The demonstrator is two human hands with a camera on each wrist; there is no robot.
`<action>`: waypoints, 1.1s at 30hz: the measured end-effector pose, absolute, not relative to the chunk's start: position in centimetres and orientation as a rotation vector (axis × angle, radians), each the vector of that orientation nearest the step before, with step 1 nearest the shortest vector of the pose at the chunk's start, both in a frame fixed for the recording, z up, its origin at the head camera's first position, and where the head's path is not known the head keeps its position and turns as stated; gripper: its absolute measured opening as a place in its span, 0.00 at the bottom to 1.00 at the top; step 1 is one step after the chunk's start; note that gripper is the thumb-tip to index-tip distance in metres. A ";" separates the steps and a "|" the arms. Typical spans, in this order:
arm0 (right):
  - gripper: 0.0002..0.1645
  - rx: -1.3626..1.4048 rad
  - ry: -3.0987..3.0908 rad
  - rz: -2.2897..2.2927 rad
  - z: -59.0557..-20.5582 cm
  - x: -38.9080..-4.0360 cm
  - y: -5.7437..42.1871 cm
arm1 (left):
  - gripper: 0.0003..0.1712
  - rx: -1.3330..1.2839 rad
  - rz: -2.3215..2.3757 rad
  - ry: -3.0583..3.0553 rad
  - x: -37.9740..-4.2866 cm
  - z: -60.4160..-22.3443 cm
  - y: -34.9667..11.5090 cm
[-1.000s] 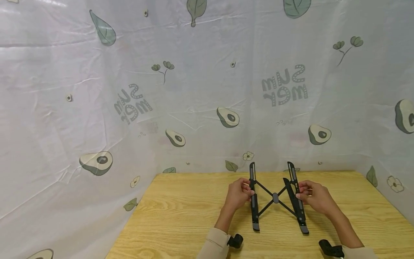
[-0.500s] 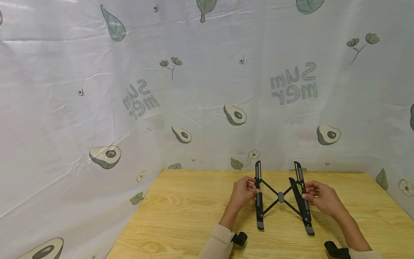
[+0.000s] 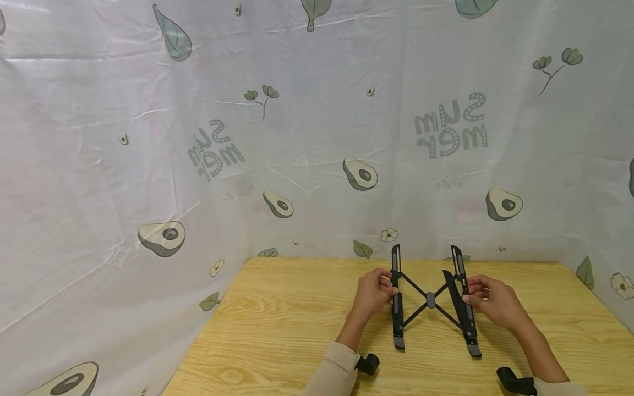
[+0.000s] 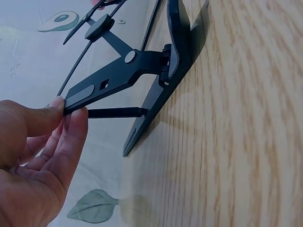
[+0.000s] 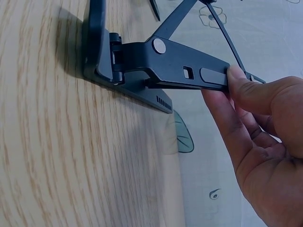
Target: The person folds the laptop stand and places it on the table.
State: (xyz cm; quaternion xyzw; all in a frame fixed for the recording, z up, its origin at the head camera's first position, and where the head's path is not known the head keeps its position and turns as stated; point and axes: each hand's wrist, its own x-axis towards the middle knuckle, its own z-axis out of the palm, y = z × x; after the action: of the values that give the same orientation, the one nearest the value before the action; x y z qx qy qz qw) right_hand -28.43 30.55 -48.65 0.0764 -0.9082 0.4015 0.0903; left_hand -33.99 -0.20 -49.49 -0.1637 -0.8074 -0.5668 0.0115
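A black folding laptop stand (image 3: pixel 431 300) with grey pads stands spread on the wooden table, its two long side arms joined by crossing bars at a grey hub. My left hand (image 3: pixel 372 293) pinches the left arm about halfway along, thumb on top and fingers beneath, as the left wrist view shows too. On the other side, my right hand (image 3: pixel 495 301) pinches the right arm (image 5: pixel 189 68) between thumb and fingers. Under each raised arm a hinged base leg (image 4: pixel 147 116) rests on the wood. In the left wrist view a thin strut runs from that leg towards the raised arm.
The light wood table (image 3: pixel 277 319) ends at a pale curtain (image 3: pixel 307 110) printed with avocados and leaves, hanging behind it and at its sides. A black wrist mount (image 3: pixel 367 364) sits at the left cuff, another (image 3: pixel 515 381) at the right.
The head view has shifted slightly, so the whole scene sits further right than one second ago. Both hands keep their hold on the laptop stand, which looks the same in shape.
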 end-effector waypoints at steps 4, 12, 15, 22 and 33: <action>0.25 0.234 -2.696 1.190 -48.7 -28.4 30.6 | 0.18 -0.519 -1.763 -2.511 -33.9 -49.6 -0.1; 0.25 0.231 -2.693 1.188 -48.7 -28.5 30.6 | 0.19 -0.514 -1.756 -2.510 -33.7 -49.5 0.1; 0.25 0.228 -2.689 1.188 -48.7 -28.6 30.5 | 0.19 -0.522 -1.751 -2.506 -33.8 -49.6 0.1; 0.24 0.227 -2.692 1.177 -48.8 -28.7 30.6 | 0.19 -0.544 -1.751 -2.490 -34.0 -49.7 0.1; 0.24 0.217 -2.695 1.188 -48.6 -28.7 30.6 | 0.18 -0.534 -1.770 -2.478 -33.9 -49.5 0.4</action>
State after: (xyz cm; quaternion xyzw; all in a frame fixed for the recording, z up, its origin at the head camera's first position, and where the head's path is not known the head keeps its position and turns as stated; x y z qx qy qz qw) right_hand -28.73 30.58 -48.65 0.0733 -0.9085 0.4006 0.0941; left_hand -33.89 0.38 -49.54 -0.1725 -0.8012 -0.5724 0.0252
